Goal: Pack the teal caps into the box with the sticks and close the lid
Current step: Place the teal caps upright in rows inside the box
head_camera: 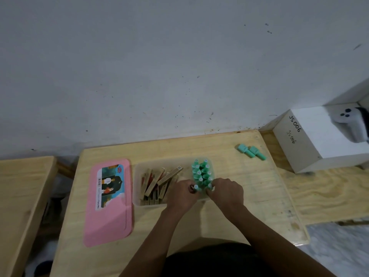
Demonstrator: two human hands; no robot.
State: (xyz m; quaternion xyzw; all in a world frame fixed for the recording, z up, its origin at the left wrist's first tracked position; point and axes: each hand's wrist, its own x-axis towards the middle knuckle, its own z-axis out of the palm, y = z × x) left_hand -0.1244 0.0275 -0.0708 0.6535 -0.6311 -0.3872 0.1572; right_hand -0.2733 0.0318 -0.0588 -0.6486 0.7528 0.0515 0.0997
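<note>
Dark fabric (pixel 209 260) fills the bottom edge of my feed, and two bare forearms reach out from it over the pale plywood desk (pixel 249 172), its grain running in long streaks. From my remote seat I see the left hand (pixel 182 193) with its grip closed small, fingertips curled onto the near left cap (pixel 196 187). The right hand (pixel 227 191) mirrors it, its grip pinched narrow on the near right cap (pixel 209 185). Both caps stand at the near end of the teal caps (pixel 201 172), smooth plastic cylinders with pale round tops, packed on end in two tight rows in the right part of the box (pixel 136 184). That box is a shallow, frosted tray with rounded corners. Its left part holds the sticks (pixel 157 182), flat tan slats with some red faces, leaning across one another in a loose jumble. Just left of the box the lid (pixel 108 216) lies flat on the desk, glossy pink and round-cornered, with a printed label on it. Farther back on the right, well apart from the box, two loose caps (pixel 251 151) lie on their sides, touching. Past the desk's right corner sits a matte white carton (pixel 311 140) with "JS 006" handwritten on it and a white controller (pixel 347 122) on top. Behind everything rises a grey wall (pixel 179 56), scuffed and speckled.
</note>
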